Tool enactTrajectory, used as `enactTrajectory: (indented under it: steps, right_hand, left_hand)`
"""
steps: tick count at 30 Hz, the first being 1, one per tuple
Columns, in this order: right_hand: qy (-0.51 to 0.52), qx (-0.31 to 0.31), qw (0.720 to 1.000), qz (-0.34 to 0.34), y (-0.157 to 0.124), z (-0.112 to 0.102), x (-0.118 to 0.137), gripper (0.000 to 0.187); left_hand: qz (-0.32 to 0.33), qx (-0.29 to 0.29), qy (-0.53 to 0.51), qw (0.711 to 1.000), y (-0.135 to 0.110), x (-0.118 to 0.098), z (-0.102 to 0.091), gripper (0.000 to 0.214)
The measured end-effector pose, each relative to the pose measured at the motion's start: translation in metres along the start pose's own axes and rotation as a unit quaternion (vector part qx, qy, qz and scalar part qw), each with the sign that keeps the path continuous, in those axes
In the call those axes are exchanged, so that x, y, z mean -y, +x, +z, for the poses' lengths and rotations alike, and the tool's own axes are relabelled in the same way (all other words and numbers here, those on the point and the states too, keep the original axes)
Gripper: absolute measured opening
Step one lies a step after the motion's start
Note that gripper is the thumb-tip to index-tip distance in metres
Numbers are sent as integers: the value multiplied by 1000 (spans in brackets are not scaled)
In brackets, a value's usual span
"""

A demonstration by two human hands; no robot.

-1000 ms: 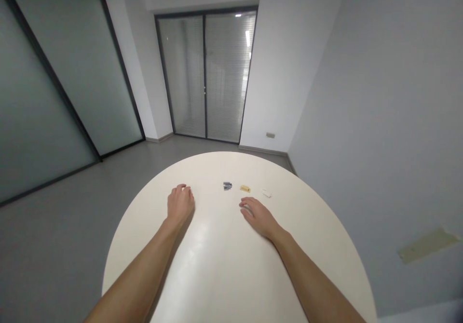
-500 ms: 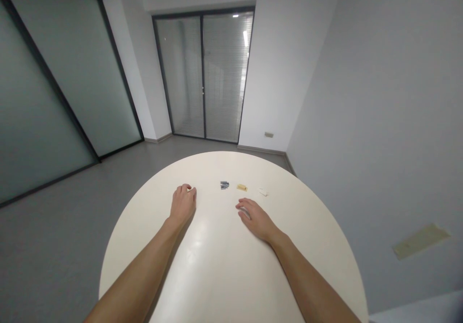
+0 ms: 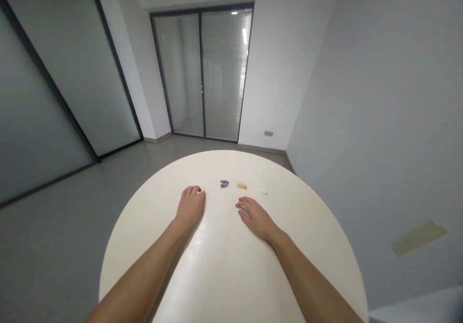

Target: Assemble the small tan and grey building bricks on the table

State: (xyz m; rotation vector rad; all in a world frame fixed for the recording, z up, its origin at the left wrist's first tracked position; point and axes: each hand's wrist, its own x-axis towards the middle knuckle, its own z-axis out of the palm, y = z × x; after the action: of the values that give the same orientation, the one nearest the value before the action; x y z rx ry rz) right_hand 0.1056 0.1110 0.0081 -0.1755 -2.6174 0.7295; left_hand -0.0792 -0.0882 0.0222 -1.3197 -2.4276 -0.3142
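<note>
My left hand rests low over the left part of the round white table, fingers curved down and a small gap showing by the thumb. I see nothing held in it. To its right lies a small cluster of dark grey-blue and silvery pieces. My right hand lies on the table with its thumb and fingers apart, no object visible in it. Just beyond its fingertips are a small flat yellow piece and, farther right, a small white piece, hard to make out against the tabletop.
Behind the table stands a dark-framed glass door with blinds. Frosted glass panels line the left side. A grey wall with a strip of tan tape rises on the right.
My left hand has slid to the right, closer to the grey-blue pieces. The right hand and the small pieces stay where they were.
</note>
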Motion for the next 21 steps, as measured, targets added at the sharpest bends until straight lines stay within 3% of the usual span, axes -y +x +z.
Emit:
enactTrajectory:
  steps: [6, 11, 16, 21]
  right_hand:
    - [-6, -1, 1000, -4, 1, -1, 2, 23]
    - [-17, -18, 1000, -3, 1, 2, 4, 23]
    - [-33, -47, 998, -19, 3, 4, 11, 19]
    - [-35, -37, 998, -35, 6, 5, 20, 14]
  left_hand:
    - [85, 23, -97, 991, -1, -29, -2, 28]
    - [160, 41, -173, 971, -1, -34, -3, 29]
    - [158, 37, -203, 966, -2, -35, 1, 27]
    - [155, 33, -206, 966, -2, -41, 3, 25]
